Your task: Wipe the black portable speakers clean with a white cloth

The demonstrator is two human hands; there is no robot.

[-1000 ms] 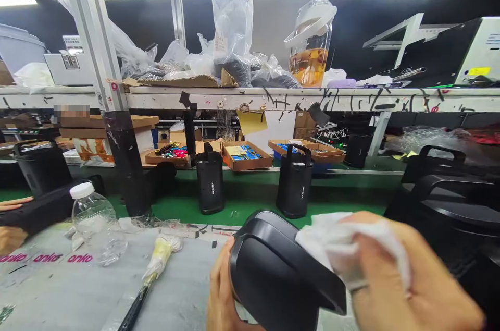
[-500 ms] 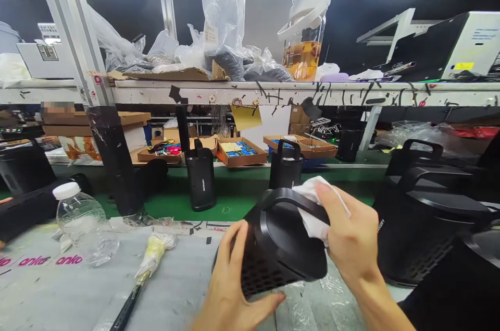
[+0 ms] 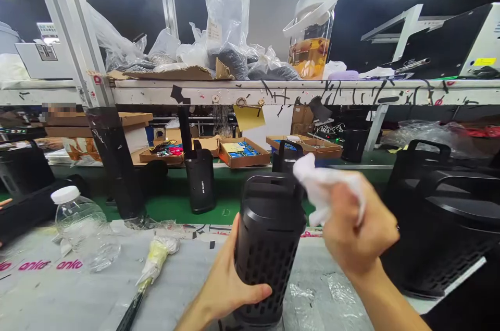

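The black speaker (image 3: 269,247) stands upright on the grey foam mat (image 3: 58,294), in front of the green conveyor belt (image 3: 226,200), and everything else is placed from it. The left hand (image 3: 224,284) wraps its lower body, thumb across the perforated grille, fingers closed around the far side. The right hand (image 3: 355,229) is bunched shut on a white cloth (image 3: 322,185), which sits just beside the speaker's top rim, at the right of its handle; whether cloth and rim touch I cannot tell, as the hand is blurred.

Risks, as I judge them: only 1 hand steadies the speaker, and low down, so a hard sideways wipe at the top could tip it leftward toward the plastic bottle (image 3: 80,224) and the yellow-tipped tool (image 3: 150,273) lying to its left. The loose cloth corner could snag on the handle. To the right of the speaker, a larger black speaker (image 3: 441,232) stands near, so a wide elbow swing could knock it. Behind the speaker, 2 more small speakers (image 3: 200,185) stand on the belt, well apart from the hands.
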